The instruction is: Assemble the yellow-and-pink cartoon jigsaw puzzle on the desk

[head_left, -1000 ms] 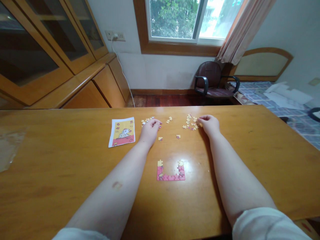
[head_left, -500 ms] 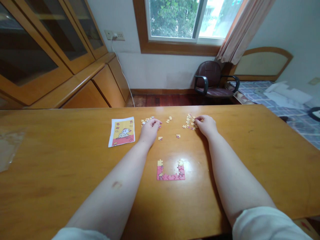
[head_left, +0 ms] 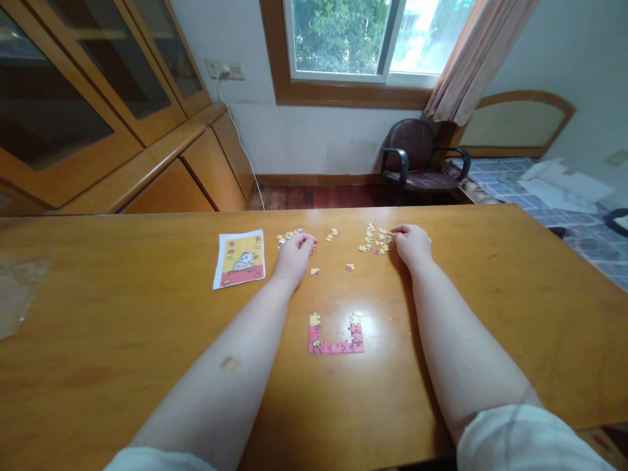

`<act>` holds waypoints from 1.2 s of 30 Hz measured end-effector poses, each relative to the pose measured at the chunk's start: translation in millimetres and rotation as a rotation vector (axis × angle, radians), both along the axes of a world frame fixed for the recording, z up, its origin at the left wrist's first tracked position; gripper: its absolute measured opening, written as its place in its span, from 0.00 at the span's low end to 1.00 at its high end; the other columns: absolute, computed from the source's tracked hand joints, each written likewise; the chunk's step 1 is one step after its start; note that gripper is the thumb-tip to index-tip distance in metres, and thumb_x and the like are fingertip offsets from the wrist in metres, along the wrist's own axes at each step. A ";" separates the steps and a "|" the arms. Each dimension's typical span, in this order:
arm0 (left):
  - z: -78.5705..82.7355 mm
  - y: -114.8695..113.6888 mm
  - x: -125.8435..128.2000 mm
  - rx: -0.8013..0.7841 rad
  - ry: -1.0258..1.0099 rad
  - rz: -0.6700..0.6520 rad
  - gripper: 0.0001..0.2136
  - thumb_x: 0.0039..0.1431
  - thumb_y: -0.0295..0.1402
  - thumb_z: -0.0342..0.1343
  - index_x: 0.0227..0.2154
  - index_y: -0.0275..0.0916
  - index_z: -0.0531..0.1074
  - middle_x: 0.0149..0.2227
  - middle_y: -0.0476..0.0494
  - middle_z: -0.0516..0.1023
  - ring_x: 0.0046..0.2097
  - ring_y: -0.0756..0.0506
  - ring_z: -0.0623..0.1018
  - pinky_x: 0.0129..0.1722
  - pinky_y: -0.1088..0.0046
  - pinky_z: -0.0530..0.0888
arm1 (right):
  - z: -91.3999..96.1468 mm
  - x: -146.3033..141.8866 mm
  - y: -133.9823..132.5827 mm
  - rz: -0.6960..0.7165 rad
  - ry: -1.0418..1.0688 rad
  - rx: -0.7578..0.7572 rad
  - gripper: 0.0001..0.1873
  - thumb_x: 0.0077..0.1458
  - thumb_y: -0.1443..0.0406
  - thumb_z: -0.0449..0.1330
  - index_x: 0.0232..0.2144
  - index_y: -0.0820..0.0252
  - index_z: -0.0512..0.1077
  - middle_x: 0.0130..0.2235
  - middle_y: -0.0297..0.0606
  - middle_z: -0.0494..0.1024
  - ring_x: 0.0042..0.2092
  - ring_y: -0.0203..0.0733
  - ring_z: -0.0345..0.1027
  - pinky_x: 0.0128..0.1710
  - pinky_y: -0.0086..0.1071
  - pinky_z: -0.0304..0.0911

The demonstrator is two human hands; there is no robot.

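Note:
My left hand (head_left: 293, 258) rests at the near side of a small pile of jigsaw pieces (head_left: 287, 237). Its fingers are curled together, and whatever they hold, if anything, is hidden. At the right edge of a second pile of yellowish jigsaw pieces (head_left: 375, 239), my right hand (head_left: 413, 246) reaches in with fingers extended and a little apart, nothing visibly held. Nearer to me lies a joined U-shaped puzzle border (head_left: 335, 348), pink along the bottom with yellow upper ends. Two loose pieces, one on the left (head_left: 314, 272) and one on the right (head_left: 350, 267), lie between border and piles.
Left of my left hand lies a printed picture sheet (head_left: 239, 260) showing a white animal on yellow and pink. A few pieces (head_left: 332, 234) sit between the piles. Clear plastic (head_left: 19, 288) lies at the table's left. Beyond the wooden table (head_left: 147, 327) stands an armchair (head_left: 417, 157).
My right hand has shifted slightly right, away from the pile's middle, uncovering more pieces at its edge. My left hand and the joined border stay in place.

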State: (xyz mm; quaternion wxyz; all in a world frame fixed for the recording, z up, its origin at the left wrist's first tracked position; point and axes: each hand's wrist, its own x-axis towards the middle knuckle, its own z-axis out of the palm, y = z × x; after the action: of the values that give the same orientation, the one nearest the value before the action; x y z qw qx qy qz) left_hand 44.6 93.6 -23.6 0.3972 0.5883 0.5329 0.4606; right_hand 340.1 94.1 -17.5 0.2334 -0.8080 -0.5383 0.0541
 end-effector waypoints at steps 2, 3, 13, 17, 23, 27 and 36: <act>2.0 -0.6 0.6 -0.003 -0.004 0.003 0.11 0.54 0.38 0.51 0.28 0.37 0.73 0.25 0.48 0.74 0.32 0.47 0.74 0.34 0.73 0.69 | -0.6 3.6 0.5 -0.020 0.032 -0.023 0.19 0.52 0.68 0.53 0.40 0.57 0.80 0.46 0.42 0.80 0.49 0.49 0.70 0.48 0.39 0.61; 3.2 -1.0 0.9 -0.005 -0.005 0.005 0.11 0.54 0.38 0.51 0.28 0.37 0.73 0.26 0.48 0.74 0.32 0.47 0.74 0.35 0.73 0.69 | -0.6 5.2 0.6 -0.014 0.043 -0.035 0.18 0.52 0.67 0.53 0.41 0.56 0.80 0.46 0.42 0.80 0.49 0.49 0.70 0.48 0.39 0.61; 3.4 -1.3 -0.4 -0.005 0.005 0.024 0.11 0.53 0.39 0.52 0.28 0.38 0.74 0.23 0.50 0.72 0.30 0.48 0.72 0.32 0.73 0.67 | 5.7 10.4 -0.3 0.053 -0.010 -0.172 0.12 0.51 0.58 0.61 0.34 0.57 0.81 0.39 0.43 0.82 0.44 0.49 0.73 0.44 0.37 0.63; 2.4 -0.5 -0.1 0.003 -0.005 0.015 0.11 0.53 0.39 0.51 0.28 0.38 0.74 0.24 0.49 0.73 0.31 0.47 0.74 0.33 0.73 0.68 | -0.6 13.8 1.0 0.094 -0.028 -0.093 0.14 0.53 0.59 0.60 0.40 0.55 0.81 0.43 0.42 0.81 0.46 0.47 0.72 0.45 0.36 0.62; 3.9 -0.9 0.4 0.006 -0.007 0.016 0.11 0.53 0.39 0.51 0.28 0.38 0.74 0.24 0.49 0.74 0.32 0.47 0.75 0.33 0.73 0.68 | -5.0 17.4 2.3 0.137 -0.037 -0.131 0.14 0.54 0.58 0.60 0.42 0.52 0.80 0.41 0.40 0.80 0.43 0.45 0.72 0.42 0.35 0.62; 2.8 -0.9 0.1 0.001 -0.008 0.016 0.11 0.53 0.39 0.51 0.28 0.38 0.74 0.25 0.49 0.74 0.32 0.47 0.74 0.33 0.73 0.68 | -2.3 18.7 3.7 0.066 0.012 -0.183 0.13 0.53 0.57 0.63 0.39 0.56 0.79 0.38 0.40 0.81 0.41 0.45 0.73 0.41 0.35 0.62; 2.7 -1.3 -0.8 0.001 0.001 0.008 0.11 0.54 0.39 0.51 0.28 0.38 0.73 0.25 0.49 0.73 0.32 0.47 0.74 0.34 0.73 0.68 | 0.5 13.7 -0.4 0.069 0.215 -0.094 0.10 0.45 0.61 0.67 0.29 0.59 0.73 0.29 0.37 0.77 0.31 0.40 0.69 0.33 0.32 0.63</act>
State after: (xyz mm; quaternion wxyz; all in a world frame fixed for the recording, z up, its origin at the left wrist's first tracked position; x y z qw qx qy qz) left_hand 43.8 92.3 -20.9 0.3950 0.5866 0.5353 0.4620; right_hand 353.7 93.7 -17.1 0.2495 -0.7886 -0.5347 0.1734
